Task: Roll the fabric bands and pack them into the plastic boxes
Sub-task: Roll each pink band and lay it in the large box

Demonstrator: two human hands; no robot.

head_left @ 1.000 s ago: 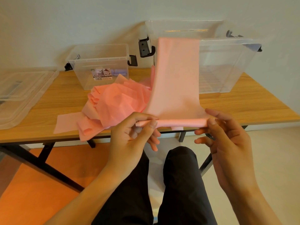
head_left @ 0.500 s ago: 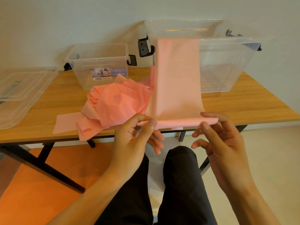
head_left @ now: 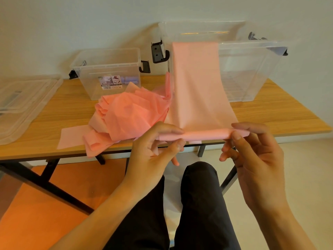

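Since half a second ago the left thumb has slipped from the front of the roll (head_left: pixel 203 135) to its underside, and the roll's right tip now pokes out past the right thumb.

Head view: the left hand (head_left: pixel 153 154) pinches the roll's left end, forefinger on top and thumb below, its other fingers curled underneath. The right hand (head_left: pixel 252 159) pinches the right end between thumb and forefinger, its lower fingers loosely spread. The roll hangs in the air just off the near edge of the table (head_left: pixel 270 112), above the person's knees (head_left: pixel 200 186). From it the unrolled band (head_left: pixel 196 83) runs taut up and away to the near rim of the big box (head_left: pixel 252 69), covering the left part of that box's front wall; whether it hangs over into the box cannot be told.

Left of the band, touching it, a crumpled pile (head_left: pixel 133 114) of pink bands spills over the table's edge, with a flat pale sheet (head_left: pixel 72 136) beside it. Behind the pile stands the small box (head_left: pixel 93 83), open, with purple rolls (head_left: pixel 129 80) inside behind its label. A clear lid (head_left: pixel 27 105) lies at the far left. Both boxes carry black latches (head_left: pixel 158 53).
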